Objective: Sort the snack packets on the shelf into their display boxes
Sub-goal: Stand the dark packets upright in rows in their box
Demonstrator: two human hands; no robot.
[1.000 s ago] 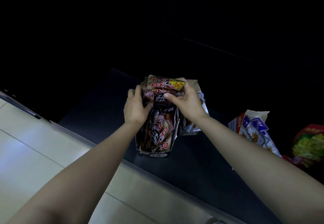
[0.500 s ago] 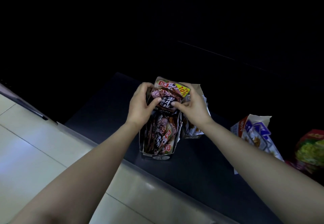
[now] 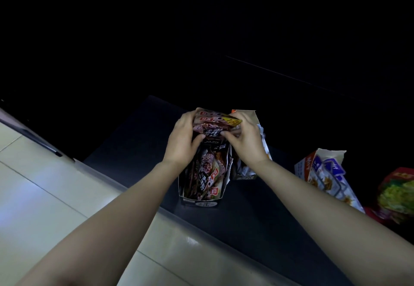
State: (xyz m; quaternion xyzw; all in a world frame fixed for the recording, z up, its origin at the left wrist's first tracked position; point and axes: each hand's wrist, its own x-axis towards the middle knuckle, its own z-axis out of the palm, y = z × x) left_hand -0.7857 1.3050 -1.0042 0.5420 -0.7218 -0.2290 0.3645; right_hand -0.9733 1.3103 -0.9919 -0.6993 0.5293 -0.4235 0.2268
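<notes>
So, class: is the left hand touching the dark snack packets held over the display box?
Touching. The head view shows the left hand curled round the left edge of the dark snack packets, thumb pressed on their front.

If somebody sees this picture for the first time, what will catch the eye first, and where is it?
The two hands at the centre: the left hand and the right hand grip a bundle of dark snack packets over the far end of an open display box that holds similar packets. To the right on the shelf stands a torn blue and white box, with a red and green packet at the far right edge.
</notes>
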